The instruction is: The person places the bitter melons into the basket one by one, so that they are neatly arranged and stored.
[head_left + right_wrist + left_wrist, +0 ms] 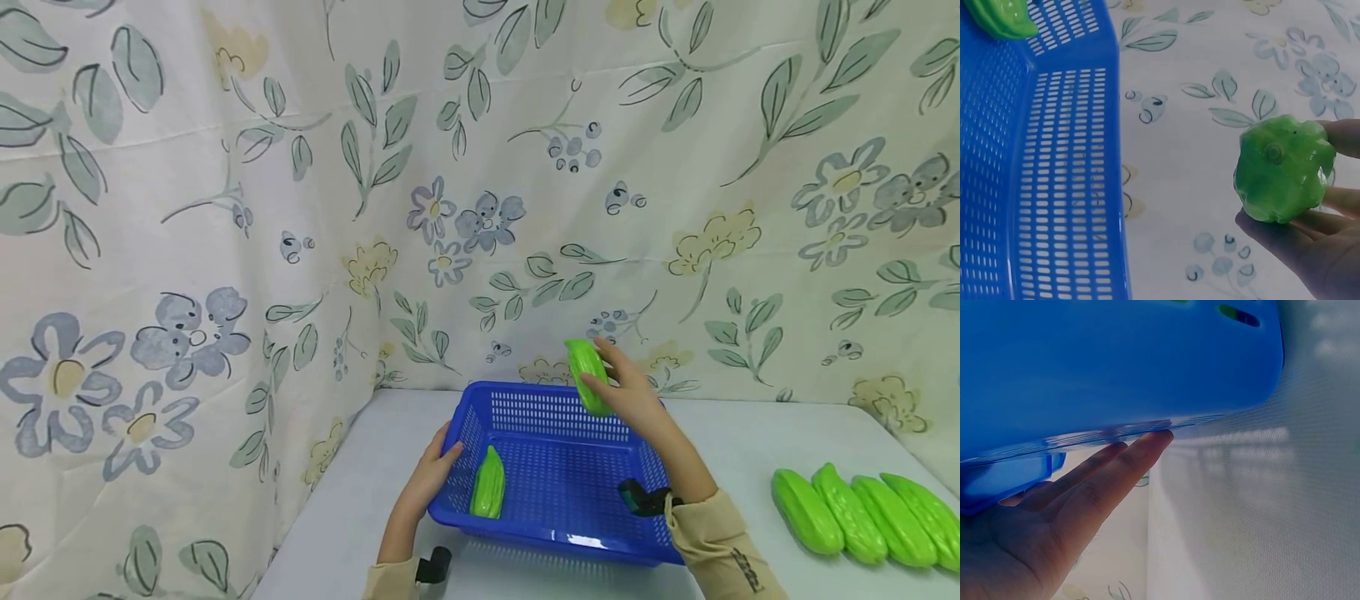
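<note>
My right hand (626, 392) holds a bright green toy bitter melon (588, 377) above the far rim of a blue plastic basket (555, 537). In the right wrist view, the ridged end of this bitter melon (1282, 169) faces the camera, between thumb and fingers. My left hand (429, 477) grips the basket's left rim, the thumb over its edge. The left wrist view shows the fingers (1116, 472) against the basket's outer wall (1122, 369). Inside the basket, along its left wall, lies another bitter melon (489, 485).
Several more green bitter melons (851, 517) lie side by side on the white table (735, 450), right of the basket. Behind and to the left hangs a floral curtain (480, 183).
</note>
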A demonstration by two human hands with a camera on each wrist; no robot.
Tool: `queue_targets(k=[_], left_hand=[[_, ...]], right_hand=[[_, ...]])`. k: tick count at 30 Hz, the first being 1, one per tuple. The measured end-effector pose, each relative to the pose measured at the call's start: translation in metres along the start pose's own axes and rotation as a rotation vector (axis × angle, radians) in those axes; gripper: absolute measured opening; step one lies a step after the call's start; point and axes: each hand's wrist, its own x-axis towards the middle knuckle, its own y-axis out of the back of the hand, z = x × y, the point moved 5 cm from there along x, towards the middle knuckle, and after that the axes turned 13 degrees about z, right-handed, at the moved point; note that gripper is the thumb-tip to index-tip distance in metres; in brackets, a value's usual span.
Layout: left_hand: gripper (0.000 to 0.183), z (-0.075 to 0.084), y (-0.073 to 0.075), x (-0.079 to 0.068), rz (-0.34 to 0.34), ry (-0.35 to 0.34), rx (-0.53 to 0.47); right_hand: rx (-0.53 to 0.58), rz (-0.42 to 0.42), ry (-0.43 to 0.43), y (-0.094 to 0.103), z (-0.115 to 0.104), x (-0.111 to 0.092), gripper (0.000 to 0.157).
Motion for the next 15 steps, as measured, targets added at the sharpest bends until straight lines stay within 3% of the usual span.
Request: queue_targets(k=[15], left_hand=[[0.06, -0.003, 0.0, 0.002, 0.004, 0.0, 0.011]], right_hand=[[-0.005, -0.039, -0.001, -0.032, 0.003, 0.003, 0.066]])
